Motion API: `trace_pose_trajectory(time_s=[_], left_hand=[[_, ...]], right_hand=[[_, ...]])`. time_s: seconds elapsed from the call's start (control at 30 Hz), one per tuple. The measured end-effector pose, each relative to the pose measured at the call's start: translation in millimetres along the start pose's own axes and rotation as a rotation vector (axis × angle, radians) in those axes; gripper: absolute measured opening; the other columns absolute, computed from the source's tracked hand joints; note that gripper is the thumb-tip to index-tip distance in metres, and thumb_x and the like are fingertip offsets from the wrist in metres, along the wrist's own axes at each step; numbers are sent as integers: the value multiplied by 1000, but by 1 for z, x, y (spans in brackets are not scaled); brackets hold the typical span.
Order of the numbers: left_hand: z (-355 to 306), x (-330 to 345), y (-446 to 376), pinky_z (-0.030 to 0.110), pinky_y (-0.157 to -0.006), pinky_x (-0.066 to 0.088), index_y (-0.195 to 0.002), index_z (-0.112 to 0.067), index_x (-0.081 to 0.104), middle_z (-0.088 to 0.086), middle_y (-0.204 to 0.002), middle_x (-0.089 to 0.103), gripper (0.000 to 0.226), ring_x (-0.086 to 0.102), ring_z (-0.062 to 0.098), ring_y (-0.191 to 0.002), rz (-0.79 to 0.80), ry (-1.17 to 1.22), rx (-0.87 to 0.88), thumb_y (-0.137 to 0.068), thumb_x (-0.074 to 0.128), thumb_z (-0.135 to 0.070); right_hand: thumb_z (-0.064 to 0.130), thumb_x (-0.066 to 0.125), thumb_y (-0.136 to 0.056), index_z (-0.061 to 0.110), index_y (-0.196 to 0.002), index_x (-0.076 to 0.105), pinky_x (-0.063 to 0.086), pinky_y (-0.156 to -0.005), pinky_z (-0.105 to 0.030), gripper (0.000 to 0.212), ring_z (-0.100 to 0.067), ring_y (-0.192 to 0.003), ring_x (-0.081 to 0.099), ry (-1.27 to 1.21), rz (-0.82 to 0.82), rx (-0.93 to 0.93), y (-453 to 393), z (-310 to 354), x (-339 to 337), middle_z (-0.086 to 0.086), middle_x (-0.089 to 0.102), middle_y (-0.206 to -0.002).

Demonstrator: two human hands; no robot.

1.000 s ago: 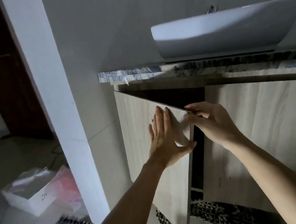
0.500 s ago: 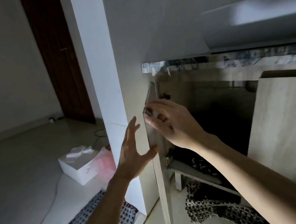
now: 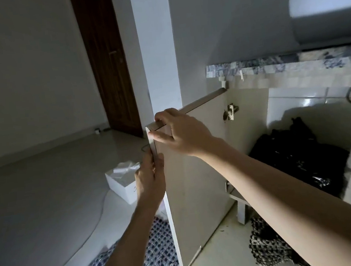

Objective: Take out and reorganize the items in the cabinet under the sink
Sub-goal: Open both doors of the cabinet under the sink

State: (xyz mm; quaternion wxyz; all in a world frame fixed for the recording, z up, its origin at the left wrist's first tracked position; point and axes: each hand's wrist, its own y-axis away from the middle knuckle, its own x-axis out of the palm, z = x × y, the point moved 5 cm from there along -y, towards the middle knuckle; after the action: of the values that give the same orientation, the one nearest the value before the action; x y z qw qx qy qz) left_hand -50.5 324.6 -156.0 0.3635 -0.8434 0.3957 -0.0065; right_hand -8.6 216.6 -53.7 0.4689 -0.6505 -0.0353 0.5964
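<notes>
A: Where are the hands?
B: Both on the cabinet door (image 3: 196, 174), which stands swung wide. The left hand (image 3: 150, 178) grasps its free vertical edge, fingers (image 3: 149, 157) behind and thumb in front. The right hand (image 3: 183, 132) grasps the top corner, fingers curled over the upper edge.
A: And around them?
B: A checked mat (image 3: 157, 254) lies on the floor below the door, a white box (image 3: 121, 186) left of it. Past the door, dark bundled items (image 3: 298, 159) fill the open cabinet under the marble bench (image 3: 282, 65) and sink (image 3: 326, 15).
</notes>
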Motion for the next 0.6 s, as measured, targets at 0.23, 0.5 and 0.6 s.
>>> trace_pose_trajectory(time_s=[0.23, 0.5, 0.6], left_hand=[[-38, -3, 16, 48, -103, 41, -146, -15, 25, 13, -150, 35, 59, 36, 29, -136, -247, -41, 168, -94, 47, -34], [-86, 106, 56, 10, -97, 32, -139, -12, 36, 9, -135, 52, 55, 48, 11, -121, 229, 267, 297, -90, 48, -33], [-102, 184, 72, 14, -101, 31, -148, -18, 28, 2, -145, 44, 59, 44, 15, -130, 609, 236, 236, -95, 49, -32]], right_hand=[[35, 42, -99, 25, -148, 27, 34, -108, -38, 53, -24, -137, 38, -9, 177, 38, 18, -9, -11, -2, 22, -158], [26, 57, -93, 20, -142, 38, 31, -99, -20, 52, -20, -130, 44, 238, 72, 516, 144, -120, -128, -1, 39, -147], [25, 61, -89, 11, -138, 42, 38, -105, -33, 54, -27, -129, 45, 476, 56, 744, 196, -167, -184, -10, 44, -143]])
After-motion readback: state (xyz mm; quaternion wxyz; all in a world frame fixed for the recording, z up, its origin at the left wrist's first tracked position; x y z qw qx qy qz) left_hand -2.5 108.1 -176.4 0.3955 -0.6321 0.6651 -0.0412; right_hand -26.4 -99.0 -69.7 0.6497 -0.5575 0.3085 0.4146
